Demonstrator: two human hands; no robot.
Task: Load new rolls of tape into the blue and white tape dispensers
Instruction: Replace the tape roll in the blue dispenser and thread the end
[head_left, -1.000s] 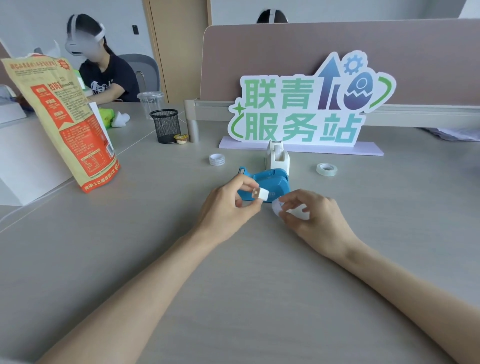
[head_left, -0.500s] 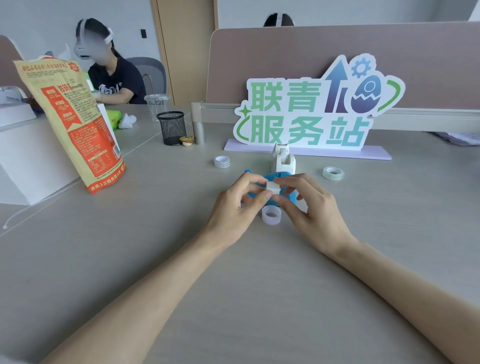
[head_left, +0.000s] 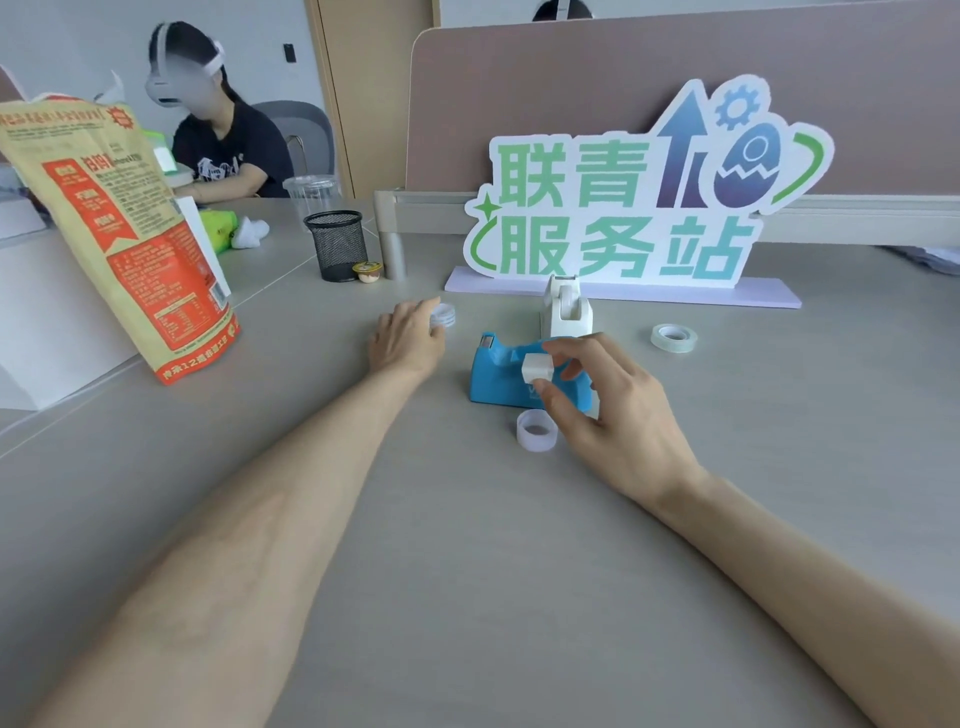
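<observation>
The blue tape dispenser (head_left: 498, 374) sits mid-table, and the white tape dispenser (head_left: 566, 309) stands just behind it. My right hand (head_left: 608, 410) pinches a small white spool core (head_left: 538, 368) in front of the blue dispenser. An empty whitish tape core ring (head_left: 536, 430) lies on the table just left of that hand. My left hand (head_left: 408, 338) reaches left and its fingers close around a new tape roll (head_left: 444, 315). Another new tape roll (head_left: 674, 338) lies to the right.
A large green and white sign (head_left: 623, 208) stands behind the dispensers. A black mesh pen cup (head_left: 335, 244), a small lidded cup (head_left: 368, 271) and an orange snack bag (head_left: 119, 234) are at left. Another person sits at the far left desk.
The white spool core passed from both hands to my right hand alone. My left hand let go and moved left and back onto the tape roll. The empty ring stays on the table.
</observation>
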